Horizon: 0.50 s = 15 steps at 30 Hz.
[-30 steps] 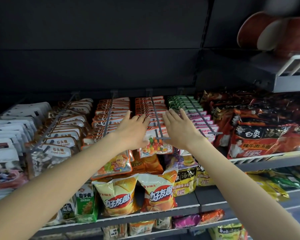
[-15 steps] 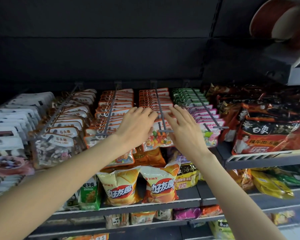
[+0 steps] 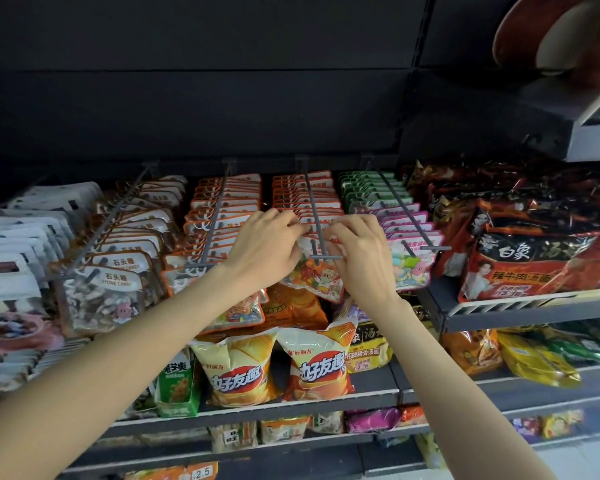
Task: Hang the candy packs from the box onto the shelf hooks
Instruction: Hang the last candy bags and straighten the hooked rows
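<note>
1. Far left, white-topped packs (image 3: 21, 230) run out of the picture at the edge, and their print is too blurred to read.
2. Next right hang stone candy packs (image 3: 99, 299) on a grey hook (image 3: 118, 209); only the front pack shows its contents.
3. A row of orange-edged packs (image 3: 222, 206) follows, its front pack partly hidden behind the left forearm.
4. The left hand (image 3: 264, 251) pinches the top left corner of the front candy pack (image 3: 309, 282); its fingers curl onto the header, their tips hidden behind the knuckles.
5. That candy pack hangs at the front end of the middle hook (image 3: 314, 216), at its crossbar, before a row of like packs.
6. The right hand (image 3: 361, 258) grips the pack's top right corner, its fingers clenched on the header and covering the print there.
7. Further right hang green and purple packs (image 3: 409, 233), then red noodle bags (image 3: 534, 265) on a shelf (image 3: 520, 313).
8. Below, chip bags (image 3: 319, 365) stand on a lower shelf (image 3: 291, 407).
9. The back wall is dark; at top right a red bowl (image 3: 548, 36) is cut off.
</note>
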Each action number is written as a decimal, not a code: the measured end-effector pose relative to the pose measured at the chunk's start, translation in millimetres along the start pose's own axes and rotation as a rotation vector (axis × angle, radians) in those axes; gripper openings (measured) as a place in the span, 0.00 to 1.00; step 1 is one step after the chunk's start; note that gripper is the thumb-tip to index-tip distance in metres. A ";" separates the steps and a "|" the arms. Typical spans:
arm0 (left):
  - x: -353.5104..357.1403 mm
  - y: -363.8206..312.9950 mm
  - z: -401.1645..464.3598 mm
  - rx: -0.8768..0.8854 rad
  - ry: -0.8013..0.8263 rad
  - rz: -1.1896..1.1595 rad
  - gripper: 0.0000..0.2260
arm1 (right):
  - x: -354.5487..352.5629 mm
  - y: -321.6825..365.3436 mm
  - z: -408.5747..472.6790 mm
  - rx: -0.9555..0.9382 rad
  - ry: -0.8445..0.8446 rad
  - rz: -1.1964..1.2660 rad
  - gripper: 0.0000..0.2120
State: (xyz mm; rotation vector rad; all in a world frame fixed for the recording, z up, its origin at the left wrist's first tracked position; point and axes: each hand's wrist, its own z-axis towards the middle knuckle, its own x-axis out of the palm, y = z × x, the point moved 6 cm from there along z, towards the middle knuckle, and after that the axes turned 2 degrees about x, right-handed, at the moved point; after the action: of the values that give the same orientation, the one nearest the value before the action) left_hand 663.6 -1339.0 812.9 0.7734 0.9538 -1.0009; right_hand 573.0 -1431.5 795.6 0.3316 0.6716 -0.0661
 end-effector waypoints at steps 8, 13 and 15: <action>-5.6 -8.3 4.7 -0.089 0.000 -0.130 0.17 | 12.5 3.7 12.7 0.032 0.172 -0.144 0.10; -5.0 -5.0 3.5 -0.114 0.020 -0.175 0.19 | 11.3 4.8 13.5 0.008 0.159 -0.154 0.10; -4.4 -5.6 3.2 -0.112 0.025 -0.177 0.19 | 9.4 4.4 11.1 0.001 0.114 -0.128 0.09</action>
State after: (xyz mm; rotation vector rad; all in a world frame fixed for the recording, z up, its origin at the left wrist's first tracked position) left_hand 658.3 -1342.3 817.6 0.6169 1.1046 -1.0828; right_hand 587.7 -1430.5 799.2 0.2945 0.8058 -0.1704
